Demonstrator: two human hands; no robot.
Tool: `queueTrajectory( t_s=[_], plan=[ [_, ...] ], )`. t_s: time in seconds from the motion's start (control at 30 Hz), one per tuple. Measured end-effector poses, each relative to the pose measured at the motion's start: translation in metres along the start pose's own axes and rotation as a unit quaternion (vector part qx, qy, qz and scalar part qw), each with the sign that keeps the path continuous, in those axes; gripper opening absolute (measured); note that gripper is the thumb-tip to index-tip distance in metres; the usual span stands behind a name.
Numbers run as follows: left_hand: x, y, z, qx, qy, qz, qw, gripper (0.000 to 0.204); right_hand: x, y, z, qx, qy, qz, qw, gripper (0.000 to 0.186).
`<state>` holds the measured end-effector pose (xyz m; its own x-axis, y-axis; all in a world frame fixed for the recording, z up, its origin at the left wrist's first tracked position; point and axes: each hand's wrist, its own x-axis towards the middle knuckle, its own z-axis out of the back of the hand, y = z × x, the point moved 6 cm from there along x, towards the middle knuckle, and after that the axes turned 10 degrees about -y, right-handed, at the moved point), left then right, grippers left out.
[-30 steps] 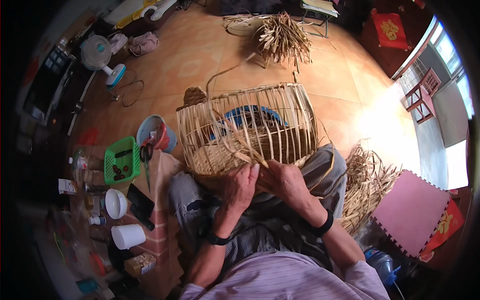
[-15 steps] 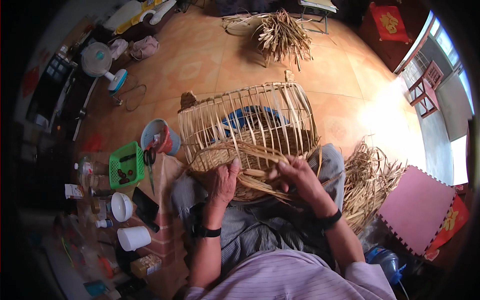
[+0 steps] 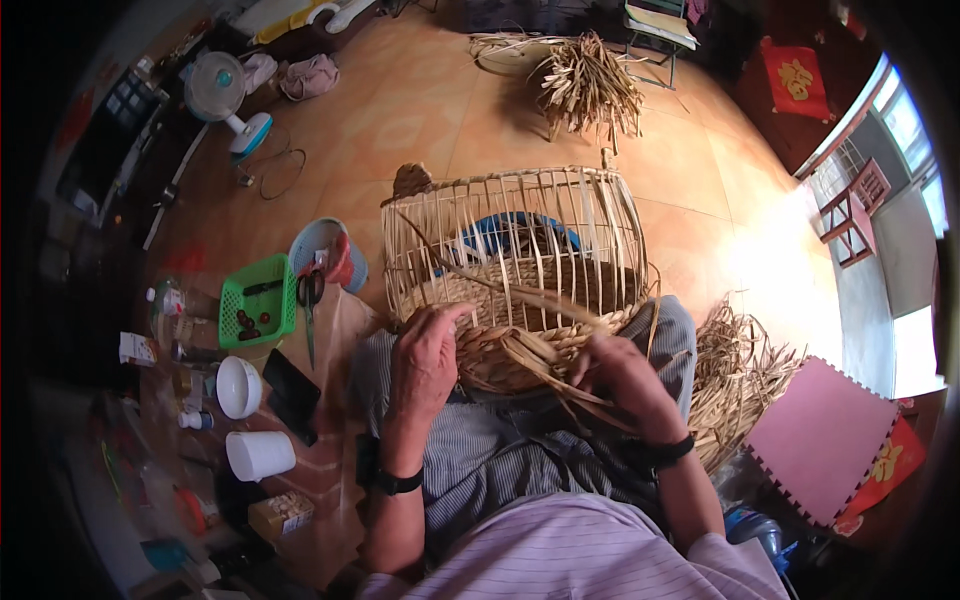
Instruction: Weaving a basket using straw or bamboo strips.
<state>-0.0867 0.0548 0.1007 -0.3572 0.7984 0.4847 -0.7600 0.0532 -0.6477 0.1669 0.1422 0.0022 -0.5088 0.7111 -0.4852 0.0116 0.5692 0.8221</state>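
Note:
A partly woven straw basket [image 3: 470, 285] lies across my lap, its side made of pale upright strips on a wire-like frame. My left hand [image 3: 425, 355] curls its fingers over the near left of the woven edge, thumb hidden. At the near right, my right hand [image 3: 625, 380] is closed on flat dry straw strips [image 3: 535, 355] that run out of the weave. One long loose strip [image 3: 500, 285] slants over the basket from the far left to near my right hand. Something blue [image 3: 510, 230] shows through the basket's bars.
Left of me are scissors [image 3: 311, 300], a green basket [image 3: 257, 300], a waste bin [image 3: 330, 255], a white bowl [image 3: 240, 388] and a white cup [image 3: 260, 456]. Loose straw [image 3: 740, 370] and a pink foam mat [image 3: 820, 440] lie right; a straw bundle [image 3: 590, 85] stands ahead.
My hands have moved apart: the left to the left, the right slightly right and nearer me. The strips bunched between them now spread, and one strip slants across the basket. The view has shifted slightly.

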Motion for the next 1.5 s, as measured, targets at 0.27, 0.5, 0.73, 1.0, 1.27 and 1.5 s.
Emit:
queueTrajectory(
  t_s=[0.27,0.5,0.73,1.0,1.27,1.5],
  plan=[
    [-0.014,-0.004,-0.049,-0.036,0.052,-0.092,0.994,0.028,-0.032,-0.017,0.009,-0.018,0.007,-0.031,0.999,0.033],
    [-0.007,0.027,-0.062,-0.109,0.1,-0.005,0.989,0.027,-0.038,0.003,0.095,0.066,0.029,0.248,0.966,0.043],
    [0.014,0.037,-0.024,-0.129,0.038,0.035,0.99,0.026,-0.074,0.029,0.102,-0.106,-0.108,0.097,0.984,0.046],
    [-0.001,0.009,-0.03,-0.061,0.104,0.01,0.993,0.034,-0.039,0.048,-0.031,-0.218,-0.044,0.163,0.961,0.026],
    [-0.01,0.021,-0.023,-0.023,0.078,0.039,0.996,0.043,0.015,0.06,-0.084,-0.477,-0.122,0.44,0.751,0.029],
    [-0.013,0.032,-0.027,-0.004,0.067,0.015,0.998,0.035,0.006,0.042,-0.077,-0.517,-0.123,0.442,0.723,0.031]
  ],
)
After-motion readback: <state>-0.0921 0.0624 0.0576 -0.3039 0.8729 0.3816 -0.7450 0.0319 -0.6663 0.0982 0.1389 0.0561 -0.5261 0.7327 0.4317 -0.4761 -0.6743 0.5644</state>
